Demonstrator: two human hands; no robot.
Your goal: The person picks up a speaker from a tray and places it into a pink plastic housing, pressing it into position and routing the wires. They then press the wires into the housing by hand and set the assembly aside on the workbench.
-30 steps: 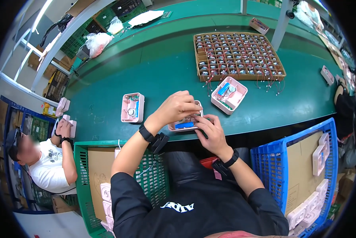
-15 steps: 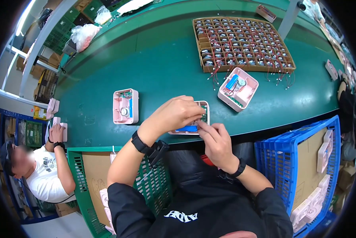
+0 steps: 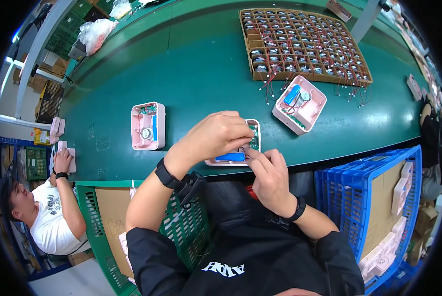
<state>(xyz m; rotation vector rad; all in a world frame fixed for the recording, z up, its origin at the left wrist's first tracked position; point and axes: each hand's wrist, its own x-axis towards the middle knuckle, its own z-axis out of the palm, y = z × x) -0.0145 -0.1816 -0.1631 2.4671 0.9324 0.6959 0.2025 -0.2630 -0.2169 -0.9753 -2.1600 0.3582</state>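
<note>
Box [image 3: 259,140] was pink, battery [image 3: 230,157] blue, board [image 3: 255,142] green; left hand [image 3: 221,131] had fingertips together, right hand [image 3: 271,180] I couldn't tell.

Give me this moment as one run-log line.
left hand: over open pink housing | right hand: fingertips by blue battery | battery: inside housing | green circuit board: inside housing, partly hidden

On the green counter [image 3: 196,64], a divided cardboard tray [image 3: 254,44] is holding rows of round dark parts [image 3: 261,68]. A translucent plastic bag [image 3: 95,35] is lying at the far left. A blue crate [image 3: 340,207] is standing on the right, a green crate [image 3: 101,254] on the left. Beyond the latter, a person in a white shirt [image 3: 55,217] is facing the counter.
</note>
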